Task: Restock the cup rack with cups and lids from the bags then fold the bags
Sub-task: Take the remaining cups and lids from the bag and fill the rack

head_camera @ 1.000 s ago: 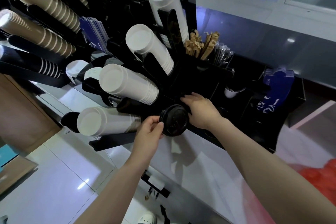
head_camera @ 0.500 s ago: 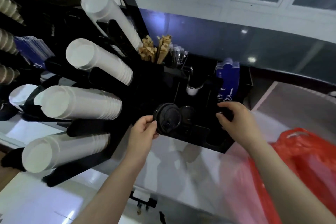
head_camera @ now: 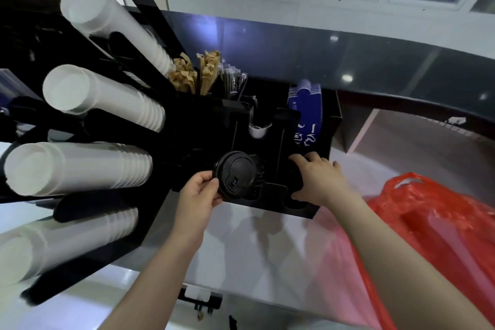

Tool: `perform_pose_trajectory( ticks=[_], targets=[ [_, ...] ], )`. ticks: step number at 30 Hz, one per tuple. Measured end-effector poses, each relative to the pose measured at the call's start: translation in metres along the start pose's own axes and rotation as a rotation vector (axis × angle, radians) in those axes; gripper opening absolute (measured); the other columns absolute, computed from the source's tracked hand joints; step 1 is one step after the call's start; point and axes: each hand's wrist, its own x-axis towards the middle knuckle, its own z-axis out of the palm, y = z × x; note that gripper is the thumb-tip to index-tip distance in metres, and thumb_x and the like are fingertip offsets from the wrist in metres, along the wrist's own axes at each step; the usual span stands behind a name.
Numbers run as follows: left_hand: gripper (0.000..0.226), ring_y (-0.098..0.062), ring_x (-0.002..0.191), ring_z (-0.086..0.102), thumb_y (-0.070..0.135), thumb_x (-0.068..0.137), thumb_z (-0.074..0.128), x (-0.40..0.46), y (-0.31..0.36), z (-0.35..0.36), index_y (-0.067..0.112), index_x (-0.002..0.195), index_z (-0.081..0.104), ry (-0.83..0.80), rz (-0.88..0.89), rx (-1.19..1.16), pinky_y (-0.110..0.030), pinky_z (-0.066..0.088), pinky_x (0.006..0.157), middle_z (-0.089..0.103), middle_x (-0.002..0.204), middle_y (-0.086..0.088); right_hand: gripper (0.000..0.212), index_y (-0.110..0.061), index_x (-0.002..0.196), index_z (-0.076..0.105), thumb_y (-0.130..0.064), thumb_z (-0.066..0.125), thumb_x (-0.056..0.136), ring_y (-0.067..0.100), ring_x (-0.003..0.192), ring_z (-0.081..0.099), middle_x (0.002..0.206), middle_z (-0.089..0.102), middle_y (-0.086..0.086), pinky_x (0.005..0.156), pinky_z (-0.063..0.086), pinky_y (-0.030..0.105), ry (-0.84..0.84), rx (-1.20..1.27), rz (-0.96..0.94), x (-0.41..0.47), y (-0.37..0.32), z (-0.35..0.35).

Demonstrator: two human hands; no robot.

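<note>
A black cup rack (head_camera: 187,126) stands on the counter, with several stacks of white cups (head_camera: 77,166) lying in its sloping slots at the left. My left hand (head_camera: 199,194) pinches a stack of black lids (head_camera: 237,175) at the rack's front lid compartment. My right hand (head_camera: 317,181) rests on the rightmost lid compartment, fingers spread over black lids there; I cannot tell if it grips one. A red plastic bag (head_camera: 439,225) lies on the counter at the right, under my right forearm.
Brown paper packets (head_camera: 197,75) and wrapped stirrers (head_camera: 231,80) stand in the rack's back bins. Blue cup sleeves (head_camera: 305,112) fill the right bin. The white counter (head_camera: 254,249) ends at a front edge below my arms; windows lie behind.
The view swung right, bringing the red bag into sight. My right hand left the lid stack and moved right to the end compartment. My left hand kept hold of the lids.
</note>
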Motion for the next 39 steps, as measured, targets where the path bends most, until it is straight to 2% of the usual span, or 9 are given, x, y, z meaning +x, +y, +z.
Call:
perform_pose_trajectory(
  ticks=[7,13,16,18,23,27,32,35,39],
  targets=[
    [0.017,-0.032,0.094,0.063,0.01,0.096,0.049,-0.003,-0.001,-0.011,0.012,0.102,0.064,0.033,-0.019,0.008,-0.045,0.051,0.089,0.067,0.103,-0.024,0.095,-0.039,0.14,0.029,-0.042,0.078,0.059,0.033,0.112,0.049,0.129,0.039,0.006,0.095,0.043,0.043,0.071,0.112,-0.045,-0.002,0.004,-0.004],
    [0.016,-0.03,0.089,0.061,0.011,0.097,0.049,-0.002,-0.002,-0.009,0.015,0.1,0.064,0.023,-0.034,-0.005,-0.041,0.052,0.083,0.066,0.094,-0.023,0.091,-0.038,0.138,0.037,-0.031,0.082,0.06,0.029,0.114,0.046,0.129,0.038,0.004,0.093,0.047,0.038,0.258,0.355,-0.061,-0.019,0.009,-0.017],
    [0.014,-0.031,0.089,0.063,0.012,0.097,0.05,-0.005,-0.001,0.0,0.013,0.103,0.063,-0.032,-0.048,-0.027,-0.03,0.053,0.073,0.067,0.097,-0.024,0.091,-0.039,0.135,0.041,-0.031,0.087,0.057,0.009,0.105,0.042,0.122,0.038,-0.004,0.093,0.038,0.016,0.375,0.608,-0.109,-0.032,0.001,-0.024],
    [0.013,-0.029,0.087,0.065,0.013,0.097,0.051,-0.01,0.002,0.01,0.013,0.099,0.064,-0.101,-0.05,-0.056,-0.025,0.053,0.068,0.069,0.094,-0.018,0.092,-0.042,0.133,0.04,-0.033,0.088,0.055,0.002,0.103,0.039,0.119,0.035,-0.009,0.092,0.03,0.009,0.365,0.707,-0.185,-0.042,-0.012,-0.025],
    [0.013,-0.022,0.08,0.069,0.01,0.097,0.049,-0.023,0.009,0.03,0.009,0.097,0.062,-0.275,-0.05,-0.138,-0.024,0.053,0.065,0.071,0.09,-0.013,0.093,-0.045,0.133,0.038,-0.035,0.089,0.055,0.005,0.113,0.044,0.122,0.035,-0.01,0.097,0.035,0.015,0.277,0.764,-0.281,-0.056,-0.039,-0.01],
    [0.019,-0.023,0.079,0.069,0.02,0.098,0.047,-0.028,0.011,0.031,0.01,0.092,0.063,-0.287,-0.048,-0.124,-0.029,0.055,0.068,0.071,0.09,-0.013,0.095,-0.048,0.131,0.036,-0.036,0.09,0.054,0.007,0.115,0.043,0.122,0.033,-0.011,0.1,0.036,0.018,0.262,0.797,-0.281,-0.059,-0.041,-0.004],
    [0.018,-0.007,0.06,0.054,0.017,0.087,0.062,-0.031,0.009,0.03,0.027,0.074,0.07,-0.29,0.045,0.021,-0.024,0.044,0.06,0.064,0.068,0.004,0.095,-0.05,0.132,0.034,-0.037,0.089,0.055,-0.002,0.115,0.041,0.124,0.033,-0.013,0.097,0.033,0.009,0.189,0.861,-0.346,-0.061,-0.039,0.001],
    [0.004,-0.009,0.059,0.051,0.029,0.075,0.068,-0.03,0.012,0.027,0.026,0.075,0.07,-0.31,0.04,0.01,-0.019,0.044,0.056,0.064,0.068,0.003,0.097,-0.05,0.133,0.035,-0.038,0.09,0.054,-0.01,0.116,0.037,0.125,0.034,-0.015,0.098,0.034,0.008,0.169,0.888,-0.376,-0.06,-0.036,0.0],
    [0.011,-0.02,0.067,0.052,0.035,0.072,0.072,-0.029,0.012,0.023,0.025,0.075,0.07,-0.313,0.036,0.011,-0.028,0.045,0.063,0.064,0.072,-0.004,0.097,-0.049,0.133,0.036,-0.036,0.091,0.055,-0.009,0.119,0.038,0.128,0.037,-0.016,0.103,0.04,0.02,0.116,0.939,-0.422,-0.059,-0.035,-0.001]
  ],
)
